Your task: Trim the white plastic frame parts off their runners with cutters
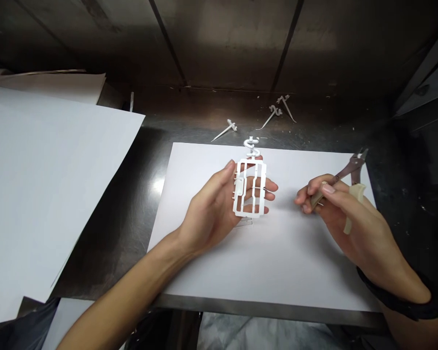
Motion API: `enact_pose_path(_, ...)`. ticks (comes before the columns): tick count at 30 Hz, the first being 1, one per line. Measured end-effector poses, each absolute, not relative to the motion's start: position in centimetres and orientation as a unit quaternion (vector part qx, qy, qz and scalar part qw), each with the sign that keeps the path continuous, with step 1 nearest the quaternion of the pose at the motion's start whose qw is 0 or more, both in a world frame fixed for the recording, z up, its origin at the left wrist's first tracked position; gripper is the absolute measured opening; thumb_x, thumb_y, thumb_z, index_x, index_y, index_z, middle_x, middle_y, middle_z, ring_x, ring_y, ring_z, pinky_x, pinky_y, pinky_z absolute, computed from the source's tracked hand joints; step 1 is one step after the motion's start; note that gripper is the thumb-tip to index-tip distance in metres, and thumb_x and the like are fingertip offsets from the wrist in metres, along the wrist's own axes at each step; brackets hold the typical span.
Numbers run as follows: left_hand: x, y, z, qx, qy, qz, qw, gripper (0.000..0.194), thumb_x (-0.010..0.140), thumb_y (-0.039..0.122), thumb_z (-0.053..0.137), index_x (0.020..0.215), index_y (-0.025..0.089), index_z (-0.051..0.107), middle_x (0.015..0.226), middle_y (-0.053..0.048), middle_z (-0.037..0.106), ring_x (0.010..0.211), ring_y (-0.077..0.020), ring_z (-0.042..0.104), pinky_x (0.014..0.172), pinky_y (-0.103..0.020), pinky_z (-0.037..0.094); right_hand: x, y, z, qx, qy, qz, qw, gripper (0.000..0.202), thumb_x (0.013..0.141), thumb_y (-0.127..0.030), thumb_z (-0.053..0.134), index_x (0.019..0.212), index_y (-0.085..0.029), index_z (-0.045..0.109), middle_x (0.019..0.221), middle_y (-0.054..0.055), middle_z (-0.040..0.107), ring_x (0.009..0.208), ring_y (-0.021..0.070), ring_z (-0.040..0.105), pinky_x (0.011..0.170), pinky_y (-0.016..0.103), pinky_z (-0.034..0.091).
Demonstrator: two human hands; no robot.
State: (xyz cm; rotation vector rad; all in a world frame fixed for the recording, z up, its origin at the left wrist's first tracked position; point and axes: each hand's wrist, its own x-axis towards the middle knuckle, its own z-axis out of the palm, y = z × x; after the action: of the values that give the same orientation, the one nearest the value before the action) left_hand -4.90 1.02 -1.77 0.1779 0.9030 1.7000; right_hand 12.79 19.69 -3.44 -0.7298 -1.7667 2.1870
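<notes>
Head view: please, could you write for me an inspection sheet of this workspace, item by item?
Surface: dark metal worktop, with a white sheet lying on it.
Job's things: white plastic frame and pliers-like tool, both held.
Clutter: three small white pieces behind the sheet, with pale specks nearby.
Hands: left hand holds the frame; right hand holds the tool.
Cables: nothing seen.
Surroundings: dark panelled wall behind; large white paper at left.

White frame [240, 187], cream-handled cutters [356, 176]
</notes>
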Motion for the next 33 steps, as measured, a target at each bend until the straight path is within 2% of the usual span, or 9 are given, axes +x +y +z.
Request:
enact_pose_path(4,-5.2,1.0,-1.3,0.093,0.368,0.726,0.573,0.049,0.116,0.053,0.038,0.136,0.014,0.059,0.122,-0.018,0.072,0.11,-0.0297,0.072,0.095,-0.042,0.061,12.7,19.6,-3.6,-0.243,-0.612,0.744,0.114,0.024,0.117,-0.036,0.064,0.102,-0.025,0.079,0.103,0.006,0.067,0.097,0.0258,0.06,0.091,0.033,0.048)
enact_pose_path(10,-5.4,0.9,-1.3,0.084,0.353,0.733,0.576,0.052,0.118,0.053,0.027,0.138,0.015,0.057,0.121,-0.017,0.071,0.102,-0.0265,0.072,0.09,-0.041,0.062,12.9,19.6,-3.7,-0.243,-0.614,0.744,0.104,0.022,0.117,-0.037,0.064,0.104,-0.025,0.079,0.104,0.006,0.067,0.098,0.0263,0.059,0.09,0.035,0.047)
enact_pose_path(14,-5.2,0.7,-1.8,0.122,0.401,0.705,0.572,0.044,0.117,0.058,0.042,0.133,0.021,0.061,0.119,-0.011,0.072,0.097,-0.0218,0.072,0.089,-0.036,0.062,13.1,19.7,-3.6,-0.247,-0.649,0.715,0.087,0.024,0.118,-0.044,0.066,0.105,-0.026,0.076,0.106,0.005,0.067,0.1,0.0276,0.059,0.092,0.037,0.044)
enact_pose_path(18,-5.0,0.5,-1.9,0.251,0.534,0.612,0.527,0.025,0.113,0.046,0.065,0.113,0.021,0.063,0.102,-0.003,0.073,0.078,-0.013,0.067,0.075,-0.024,0.056,13.3,19.5,-3.2,-0.213,-0.761,0.612,0.018,0.025,0.118,-0.047,0.066,0.106,-0.026,0.071,0.104,0.003,0.068,0.102,0.0283,0.061,0.09,0.038,0.042)
enact_pose_path(20,-4.9,0.4,-1.8,0.293,0.548,0.586,0.52,0.023,0.113,0.042,0.064,0.108,0.02,0.062,0.098,-0.003,0.072,0.075,-0.0126,0.064,0.071,-0.023,0.056,13.4,19.2,-3.0,-0.205,-0.805,0.556,-0.009,0.027,0.118,-0.045,0.065,0.099,-0.026,0.066,0.092,0.001,0.062,0.089,0.0256,0.057,0.078,0.037,0.039)
enact_pose_path(22,-4.9,0.3,-1.7,0.318,0.553,0.572,0.515,0.022,0.114,0.041,0.063,0.108,0.02,0.062,0.099,-0.003,0.072,0.075,-0.0135,0.064,0.069,-0.024,0.057,13.4,18.9,-2.9,-0.204,-0.826,0.525,-0.025,0.031,0.117,-0.043,0.065,0.092,-0.025,0.06,0.081,-0.002,0.052,0.074,0.0219,0.047,0.068,0.036,0.033)
enact_pose_path(25,-4.9,0.2,-1.7,0.339,0.57,0.556,0.502,0.022,0.115,0.042,0.06,0.108,0.02,0.064,0.1,-0.002,0.073,0.076,-0.0136,0.065,0.066,-0.023,0.056,13.5,18.7,-3.0,-0.205,-0.836,0.508,-0.043,0.035,0.116,-0.044,0.065,0.089,-0.025,0.056,0.077,-0.004,0.043,0.068,0.0195,0.037,0.064,0.037,0.028)
enact_pose_path(30,-5.0,0.3,-1.5,0.347,0.588,0.545,0.486,0.025,0.115,0.042,0.06,0.107,0.02,0.067,0.099,-0.001,0.074,0.072,-0.0121,0.065,0.059,-0.021,0.054,13.5,18.9,-2.8,-0.22,-0.842,0.49,-0.049,0.028,0.115,-0.044,0.065,0.094,-0.026,0.062,0.08,-0.005,0.05,0.073,0.0192,0.043,0.067,0.036,0.032)
enact_pose_path(33,-4.9,0.5,-1.3,0.349,0.59,0.551,0.476,0.026,0.114,0.041,0.063,0.104,0.018,0.07,0.097,-0.002,0.074,0.072,-0.0117,0.067,0.063,-0.021,0.057,13.5,18.8,-2.7,-0.215,-0.845,0.485,-0.061,0.02,0.115,-0.043,0.065,0.103,-0.027,0.068,0.084,-0.005,0.059,0.075,0.02,0.047,0.069,0.036,0.035)
